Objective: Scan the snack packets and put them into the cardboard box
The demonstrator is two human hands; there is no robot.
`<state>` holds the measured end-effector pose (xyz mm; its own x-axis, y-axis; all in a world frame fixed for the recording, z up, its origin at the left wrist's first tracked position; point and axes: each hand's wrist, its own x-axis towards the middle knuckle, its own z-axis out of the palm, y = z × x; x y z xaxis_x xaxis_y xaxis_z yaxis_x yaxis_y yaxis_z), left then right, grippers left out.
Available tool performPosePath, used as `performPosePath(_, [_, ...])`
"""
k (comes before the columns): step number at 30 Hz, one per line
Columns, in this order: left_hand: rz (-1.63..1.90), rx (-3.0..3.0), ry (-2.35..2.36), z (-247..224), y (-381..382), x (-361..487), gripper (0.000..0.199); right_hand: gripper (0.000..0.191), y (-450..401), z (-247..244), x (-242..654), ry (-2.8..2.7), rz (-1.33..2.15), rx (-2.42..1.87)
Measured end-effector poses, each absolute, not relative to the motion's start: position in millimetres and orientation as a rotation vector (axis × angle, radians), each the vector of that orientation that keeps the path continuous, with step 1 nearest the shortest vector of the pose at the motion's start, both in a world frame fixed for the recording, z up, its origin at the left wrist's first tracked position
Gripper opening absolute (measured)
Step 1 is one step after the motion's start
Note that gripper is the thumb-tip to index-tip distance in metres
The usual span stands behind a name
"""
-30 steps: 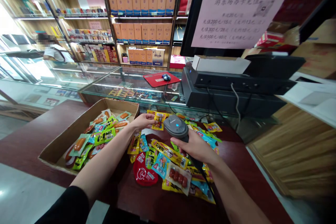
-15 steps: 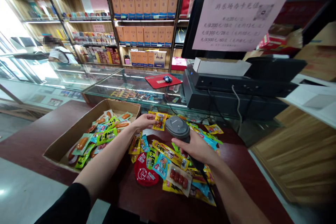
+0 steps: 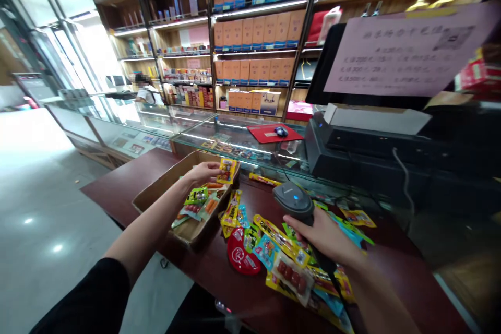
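Between the fingertips of my left hand point(image 3: 201, 175) is a small yellow snack packet point(image 3: 227, 170), held over the right rim of a cardboard box point(image 3: 156, 195). Inside the box lie several wrapped sausages and a green snack packet point(image 3: 197, 196). My right hand point(image 3: 324, 232) is wrapped round the handle of a dark grey barcode scanner point(image 3: 293, 199), which shows a small blue light on top. Below the scanner spreads a pile of yellow, green and blue snack packets, with a clear pack of small sausages point(image 3: 291, 274) in front. A red rounded packet point(image 3: 240, 255) lies at the pile's left.
A glass display counter point(image 3: 195, 133) runs behind the dark red table point(image 3: 152, 167). On it are a mouse point(image 3: 281, 131) on a red mat point(image 3: 258, 134) and a cash register with a paper sign point(image 3: 407, 57). A person point(image 3: 146, 91) is at the far left.
My left hand has carried the yellow packet leftward from near the scanner to over the box. The scanner stays in my right hand. The view has turned left.
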<state>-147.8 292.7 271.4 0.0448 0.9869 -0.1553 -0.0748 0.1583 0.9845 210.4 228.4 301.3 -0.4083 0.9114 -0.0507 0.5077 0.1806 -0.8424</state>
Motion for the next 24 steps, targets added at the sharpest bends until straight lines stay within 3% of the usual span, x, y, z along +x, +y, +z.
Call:
performPosePath(6, [1.170, 1.008, 1.396, 289, 238, -218, 0.048, 0.034, 223, 304, 201, -2.072, 1.116, -1.335])
performPosePath(11, [1.224, 0.957, 1.470, 297, 216, -228, 0.051, 0.035, 222, 302, 198, -2.110, 1.129, -1.278])
performPosePath(16, [1.123, 1.060, 1.355, 287, 237, -191, 0.051, 0.032, 225, 300, 204, -2.075, 1.168, -1.290])
performPosePath(24, [0.856, 1.257, 1.141, 260, 300, -65, 0.051, 0.032, 235, 302, 222, -1.969, 1.158, -1.328])
